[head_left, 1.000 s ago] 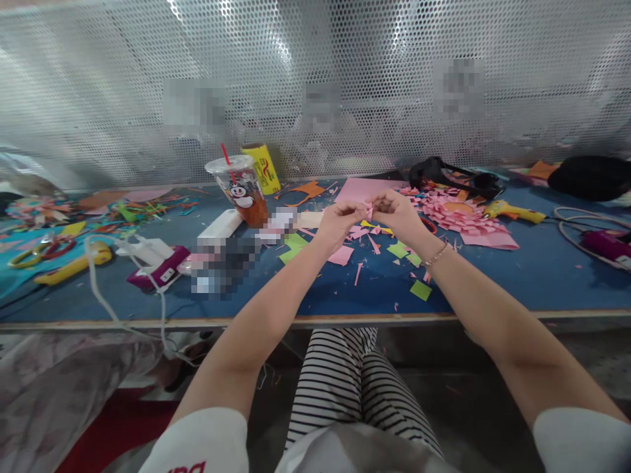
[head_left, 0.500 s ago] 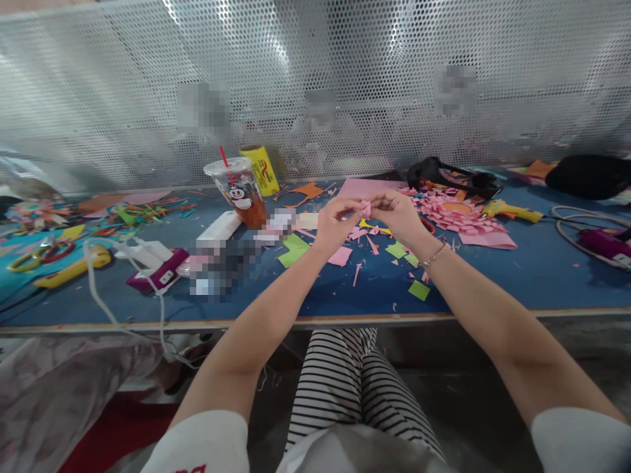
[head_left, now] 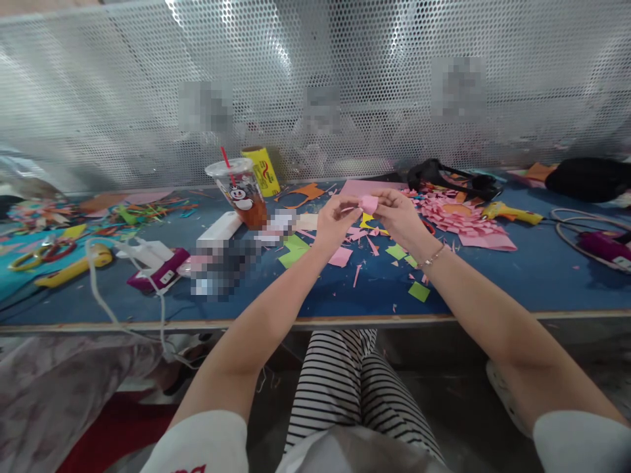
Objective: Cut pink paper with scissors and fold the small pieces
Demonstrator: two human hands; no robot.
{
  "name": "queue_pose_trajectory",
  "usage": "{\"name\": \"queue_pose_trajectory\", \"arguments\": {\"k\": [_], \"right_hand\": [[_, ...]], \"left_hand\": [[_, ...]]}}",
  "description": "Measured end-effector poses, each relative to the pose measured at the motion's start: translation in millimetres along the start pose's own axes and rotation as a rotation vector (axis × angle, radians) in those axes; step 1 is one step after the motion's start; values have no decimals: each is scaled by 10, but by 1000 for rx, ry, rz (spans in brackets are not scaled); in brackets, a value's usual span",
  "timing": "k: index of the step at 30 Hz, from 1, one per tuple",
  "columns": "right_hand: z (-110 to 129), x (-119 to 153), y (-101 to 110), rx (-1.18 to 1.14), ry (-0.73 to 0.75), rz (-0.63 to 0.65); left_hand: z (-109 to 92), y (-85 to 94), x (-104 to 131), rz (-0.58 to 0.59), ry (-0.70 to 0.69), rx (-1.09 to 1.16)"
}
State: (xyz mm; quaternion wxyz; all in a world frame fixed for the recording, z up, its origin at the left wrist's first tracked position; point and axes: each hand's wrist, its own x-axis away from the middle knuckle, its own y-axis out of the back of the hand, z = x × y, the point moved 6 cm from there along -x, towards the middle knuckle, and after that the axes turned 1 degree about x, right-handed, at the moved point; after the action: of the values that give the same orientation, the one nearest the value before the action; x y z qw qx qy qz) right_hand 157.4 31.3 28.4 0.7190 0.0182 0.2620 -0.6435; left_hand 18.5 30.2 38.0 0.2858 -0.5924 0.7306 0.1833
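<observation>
A small folded piece of pink paper is pinched between the fingertips of both hands, held above the blue table. My left hand grips it from the left, with fingers curled. From the right, my right hand closes on it, a bracelet at the wrist. Beneath them lie pink scraps, a pink square, green squares and a yellow piece. To the right of my right hand is a layered pink paper flower. Red-handled scissors are partly hidden behind that hand.
A drink cup with a red straw stands beside a yellow tube. A yellow glue gun lies right, another glue gun left. Purple power strips trail cables. A perforated metal panel rises behind the table.
The pink paper has turned and shows a broader flat face between the fingers. My right hand has shifted slightly to the right. A shoe has come into view under the table at right.
</observation>
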Motion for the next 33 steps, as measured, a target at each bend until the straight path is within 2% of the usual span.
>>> {"name": "queue_pose_trajectory", "arguments": {"k": [3, 7, 11, 15, 18, 23, 26, 33], "right_hand": [[-18, 14, -19, -114, -56, 19], [-44, 25, -43, -155, -83, 89], [-69, 42, -63, -152, -110, 125], [-79, 70, -96, -115, -134, 133], [-84, 87, -117, -102, -144, 118], [-77, 106, -169, -107, -140, 112], [-65, 120, -202, -131, -132, 116], [-49, 161, -240, -99, -123, 92]], "left_hand": [[74, -26, 3, 9, 128, 176], [141, -116, 49, 51, 335, 370], [161, -159, 79, 63, 406, 405], [182, -120, 66, 23, 339, 279], [143, -91, 48, 20, 217, 124], [-71, -35, 57, -58, -29, -166], [-207, -48, 83, -57, -152, -279], [-252, -46, 117, -93, -189, -351]]}}
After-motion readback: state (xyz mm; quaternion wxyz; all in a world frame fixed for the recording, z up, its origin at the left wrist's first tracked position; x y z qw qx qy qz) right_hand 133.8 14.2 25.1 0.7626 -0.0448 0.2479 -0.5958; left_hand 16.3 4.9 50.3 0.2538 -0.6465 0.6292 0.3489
